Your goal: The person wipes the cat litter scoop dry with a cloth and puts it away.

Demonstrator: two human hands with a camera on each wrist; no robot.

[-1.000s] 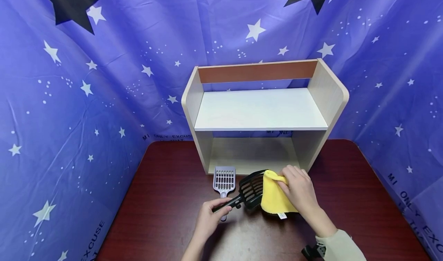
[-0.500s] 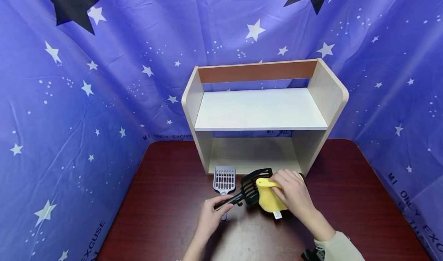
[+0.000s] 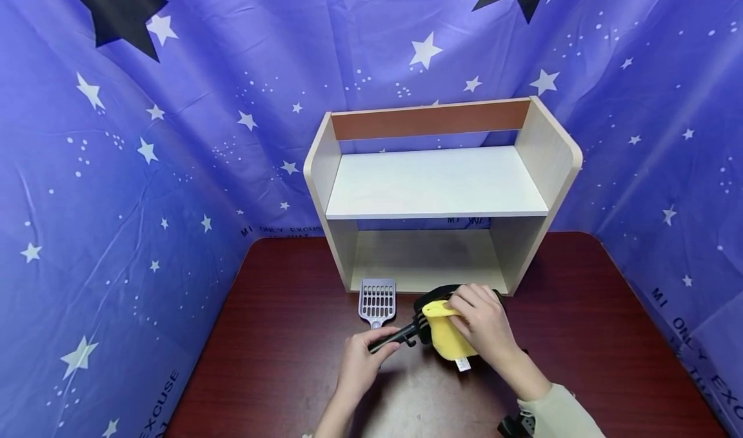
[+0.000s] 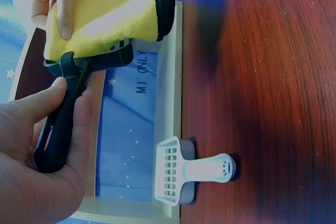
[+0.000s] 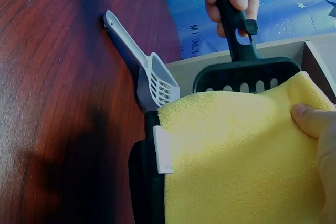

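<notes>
My left hand [image 3: 361, 364] grips the handle of a black slotted litter scoop [image 4: 63, 114], which is held up off the table. A yellow cloth [image 3: 447, 335] with a dark edge and a white tag lies over the scoop's head and hides most of it. My right hand [image 3: 484, 322] pinches that cloth between thumb and fingers against the scoop; in the right wrist view the thumb presses on the cloth [image 5: 241, 145]. Beyond my left hand, a light grey litter scoop [image 3: 377, 300] lies on the table, its handle partly hidden by that hand in the head view.
A two-tier wooden shelf [image 3: 438, 183] stands at the back of the dark red table [image 3: 278, 322]. Its lower front edge is close behind both scoops. A blue star-patterned curtain [image 3: 191, 167] surrounds the table on the back and sides.
My right hand has slid the cloth leftward along the black scoop, toward its handle, covering more of the head. My left hand has shifted slightly to the right. The grey scoop stays put.
</notes>
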